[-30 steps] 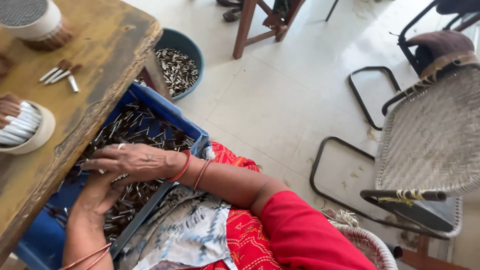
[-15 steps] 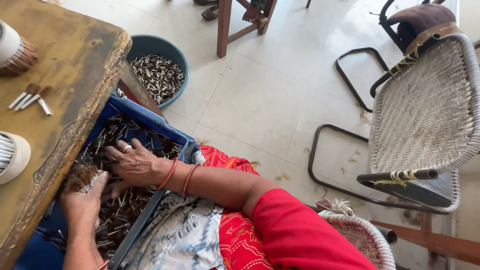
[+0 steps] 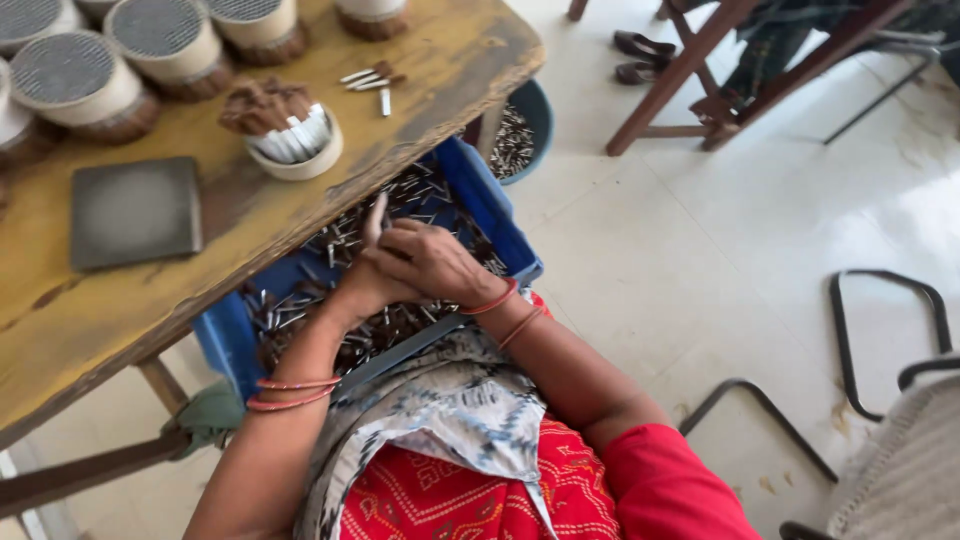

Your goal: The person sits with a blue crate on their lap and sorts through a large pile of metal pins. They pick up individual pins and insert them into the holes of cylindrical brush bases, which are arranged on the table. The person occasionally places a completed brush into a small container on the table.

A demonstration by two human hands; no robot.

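Round paper-wrapped bundles (image 3: 170, 40) of thin sticks stand along the far edge of the worn wooden table (image 3: 120, 290), flat grey tops, brown bases. Near them a small white bowl (image 3: 300, 160) holds white and brown rolled sticks; a few loose white sticks (image 3: 368, 80) lie just beyond it. A flat dark grey square pad (image 3: 135, 212) lies on the table, nearer the person.

Under the table edge, on the person's lap, sits a blue plastic crate (image 3: 495, 215) full of small dark sticks (image 3: 385, 330) with pale tips. Both hands are down in it, close together. Right hand (image 3: 435, 262) lies on top, fingers curled loosely over the heap, touching the sticks. Left hand (image 3: 370, 275) is mostly tucked beneath the right, one finger sticking up; cannot tell whether it is closed on anything. Orange bangles on both wrists.

A round blue tub (image 3: 528, 125) with more sticks stands on the pale tiled floor (image 3: 640, 270) behind the crate. Patterned cloth over red dress on lap. Wooden stool legs (image 3: 690, 75) and sandals (image 3: 640, 58) farther off.
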